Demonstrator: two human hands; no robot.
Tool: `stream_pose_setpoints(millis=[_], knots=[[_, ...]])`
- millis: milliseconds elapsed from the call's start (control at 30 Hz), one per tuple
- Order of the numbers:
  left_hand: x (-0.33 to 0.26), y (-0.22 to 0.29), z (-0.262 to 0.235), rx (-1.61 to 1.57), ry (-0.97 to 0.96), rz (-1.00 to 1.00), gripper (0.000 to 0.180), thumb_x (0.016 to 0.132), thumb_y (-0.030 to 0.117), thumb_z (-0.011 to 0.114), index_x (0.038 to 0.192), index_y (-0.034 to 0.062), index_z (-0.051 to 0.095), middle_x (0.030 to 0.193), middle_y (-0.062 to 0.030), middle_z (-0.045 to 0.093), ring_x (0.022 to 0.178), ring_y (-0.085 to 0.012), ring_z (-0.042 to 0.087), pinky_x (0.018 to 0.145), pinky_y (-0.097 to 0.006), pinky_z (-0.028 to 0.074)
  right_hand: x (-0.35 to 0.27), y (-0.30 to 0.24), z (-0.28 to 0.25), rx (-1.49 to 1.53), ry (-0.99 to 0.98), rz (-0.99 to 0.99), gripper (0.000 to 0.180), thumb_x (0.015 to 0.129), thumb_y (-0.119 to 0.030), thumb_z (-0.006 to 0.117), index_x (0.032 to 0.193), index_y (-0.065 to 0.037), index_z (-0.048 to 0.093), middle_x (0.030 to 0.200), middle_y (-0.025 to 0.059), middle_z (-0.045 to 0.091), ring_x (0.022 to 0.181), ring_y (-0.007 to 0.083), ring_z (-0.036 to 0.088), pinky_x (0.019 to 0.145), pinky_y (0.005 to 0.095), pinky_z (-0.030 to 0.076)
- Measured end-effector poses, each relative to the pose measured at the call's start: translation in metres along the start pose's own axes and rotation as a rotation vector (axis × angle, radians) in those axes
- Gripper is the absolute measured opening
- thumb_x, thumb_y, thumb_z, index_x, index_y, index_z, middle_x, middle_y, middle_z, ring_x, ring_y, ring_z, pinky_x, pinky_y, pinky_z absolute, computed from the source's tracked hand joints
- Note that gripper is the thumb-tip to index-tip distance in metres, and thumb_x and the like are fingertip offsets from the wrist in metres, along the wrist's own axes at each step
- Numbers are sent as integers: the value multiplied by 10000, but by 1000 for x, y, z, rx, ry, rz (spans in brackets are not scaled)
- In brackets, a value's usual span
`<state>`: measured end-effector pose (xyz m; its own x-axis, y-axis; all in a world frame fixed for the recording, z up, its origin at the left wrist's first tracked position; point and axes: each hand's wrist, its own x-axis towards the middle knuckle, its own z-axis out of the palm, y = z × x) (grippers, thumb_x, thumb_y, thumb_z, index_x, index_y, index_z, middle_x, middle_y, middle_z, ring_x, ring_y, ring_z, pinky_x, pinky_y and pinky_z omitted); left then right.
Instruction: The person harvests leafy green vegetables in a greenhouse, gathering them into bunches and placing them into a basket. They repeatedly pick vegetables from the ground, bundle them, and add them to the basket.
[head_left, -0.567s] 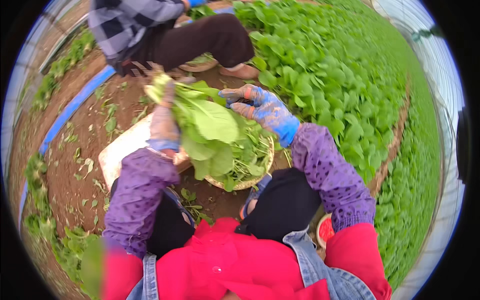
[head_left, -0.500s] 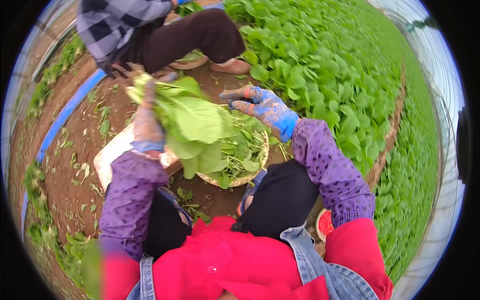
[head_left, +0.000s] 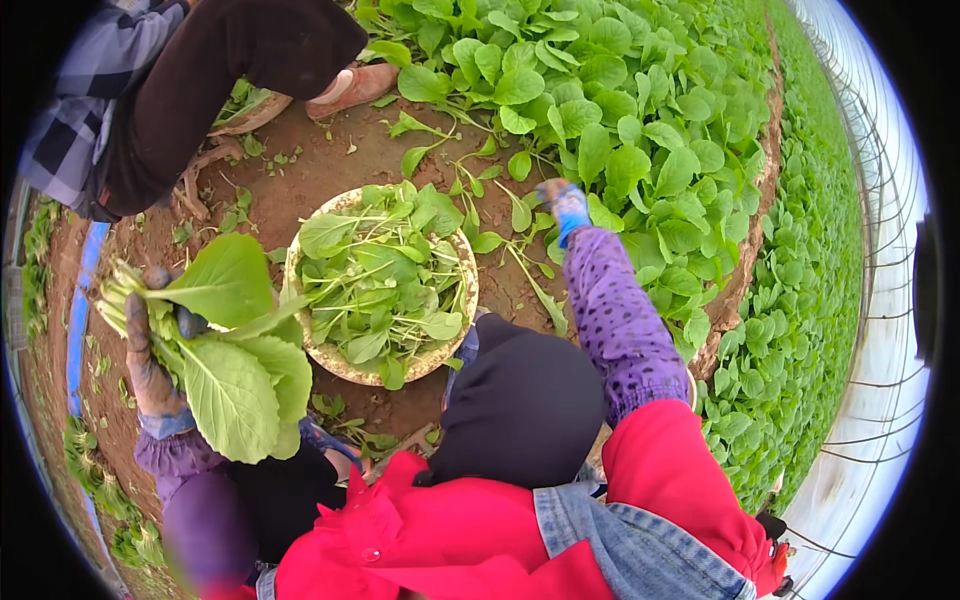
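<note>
The gloved left hand (head_left: 150, 350) is closing its fingers around a bunch of broad-leaved green plants (head_left: 225, 345), gripping the pale stems, with the leaves fanning toward the person's lap. The right hand (head_left: 566, 205), in a blue glove, is reaching into the bed of growing leafy greens (head_left: 640, 130); whether its fingers are closing on a plant cannot be told. Between the two arms, a round shallow woven basket (head_left: 330, 357) is sitting on the bare brown soil (head_left: 310, 175), filled with cut greens. Another person in a checked shirt (head_left: 75, 100) is crouching beyond it.
</note>
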<state>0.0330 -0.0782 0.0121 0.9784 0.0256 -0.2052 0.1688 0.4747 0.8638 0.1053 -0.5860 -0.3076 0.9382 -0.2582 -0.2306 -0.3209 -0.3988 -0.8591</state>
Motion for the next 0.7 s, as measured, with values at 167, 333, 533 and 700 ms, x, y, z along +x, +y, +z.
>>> stream_pose_setpoints(millis=[167,333,533,700], knots=[[11,-6,8,47,129,-26,301,893,286,551,1069,47,501,1066,-85,539,656,-89,508,628,-205,450,14,75,-118,-556,400,60,300,870,-272,485,1038,-61,616,1003,183,620,949,341,574,844,377,448],[18,-11,8,101,158,-34,311,905,297,535,1077,43,481,964,-58,526,646,-91,506,613,-205,451,1,79,-136,-1032,106,67,231,817,-167,483,927,-55,653,927,175,638,865,332,612,774,394,487],[33,-17,9,70,94,-135,305,913,291,518,1080,39,478,969,-65,533,679,-98,523,645,-226,460,29,126,-107,-1696,18,-163,153,749,-188,536,804,-121,663,858,130,636,768,262,611,686,427,466],[24,-19,10,211,4,-72,326,916,303,507,1099,36,471,960,-66,535,687,-104,515,644,-231,449,53,104,-85,-1767,-462,171,239,830,-211,509,1004,-149,660,1035,61,648,932,225,621,763,409,471]])
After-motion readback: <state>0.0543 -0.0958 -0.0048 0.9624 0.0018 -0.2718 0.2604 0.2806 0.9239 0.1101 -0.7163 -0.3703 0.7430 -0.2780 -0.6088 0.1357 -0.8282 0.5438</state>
